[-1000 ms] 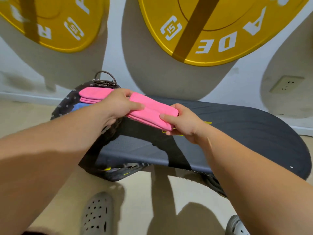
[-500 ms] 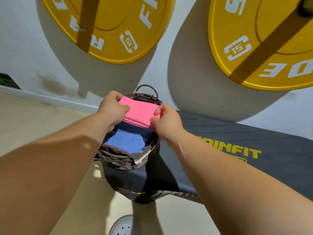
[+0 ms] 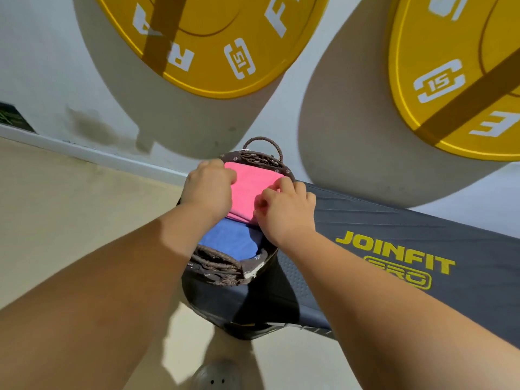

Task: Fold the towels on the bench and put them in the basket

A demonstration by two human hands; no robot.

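The pink towel (image 3: 250, 190), folded flat, lay in the far half of the basket (image 3: 222, 273). It rested on a folded blue towel (image 3: 230, 242), whose near part showed toward 6 o'clock. We saw the two hands apart, one at each side of the pink cloth. The left hand (image 3: 209, 190) was at the towel's 9 o'clock with its fingers curled over that edge. The right hand (image 3: 287, 209) was at 3 o'clock with thumb and fingertips bent onto the other edge. Both were clamped on the towel.

The basket was dark woven wicker with a brown liner dotted with small white flowers. Its looped handle (image 3: 264, 143) stood up at 12 o'clock. It sat on the end of the bench (image 3: 394, 229), a dark grey pad that ran away toward 4 o'clock. On the pad we could read "JOINFIT" in yellow, with "PRO" in a yellow outlined box beneath it.

Beyond, two yellow discs showed against the white wall (image 3: 42, 66). The left plate (image 3: 213, 38), at 11 o'clock, carried a white emblem with "15" and the cut-off letters "R", "A" and "FI". The right plate (image 3: 455, 80), at 2 o'clock, carried the same "15" emblem and an "E". A pale skirting board (image 3: 98, 156) met the beige floor (image 3: 70, 215) at 9 o'clock. At 6 o'clock we saw the toe of a grey perforated shoe (image 3: 216, 375).
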